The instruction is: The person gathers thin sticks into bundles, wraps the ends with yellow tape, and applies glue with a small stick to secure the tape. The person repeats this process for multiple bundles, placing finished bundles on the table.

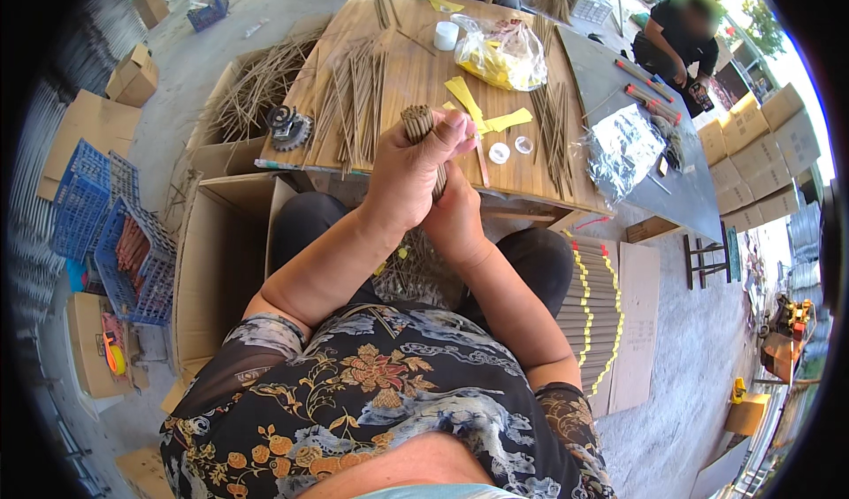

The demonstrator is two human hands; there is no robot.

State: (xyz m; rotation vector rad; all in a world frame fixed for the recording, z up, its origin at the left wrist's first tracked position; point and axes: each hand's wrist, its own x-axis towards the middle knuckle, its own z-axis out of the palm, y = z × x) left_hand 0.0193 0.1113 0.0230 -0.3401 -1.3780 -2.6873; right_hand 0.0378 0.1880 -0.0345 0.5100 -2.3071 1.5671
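Observation:
A bundle of thin brown sticks [417,123] is held upright, slightly tilted, above the near edge of the wooden table. My left hand [396,181] is closed round its upper part, thumb near the top. Lower down, my right hand [456,216] wraps round the same bundle. Just beyond my hands lie yellow paper strips [506,121] and two small white rings, one of them a round roll [499,152]. Loose brown sticks [358,101] are spread on the table to the left, and more sticks [554,137] lie to the right.
A clear bag with yellow contents [502,61] and a white roll [446,36] stand farther back. Left are a black toothed metal device [290,129], an open cardboard box [221,260] and blue crates [133,260]. Yellow-banded bundles [597,309] lie right. Two other people sit beyond.

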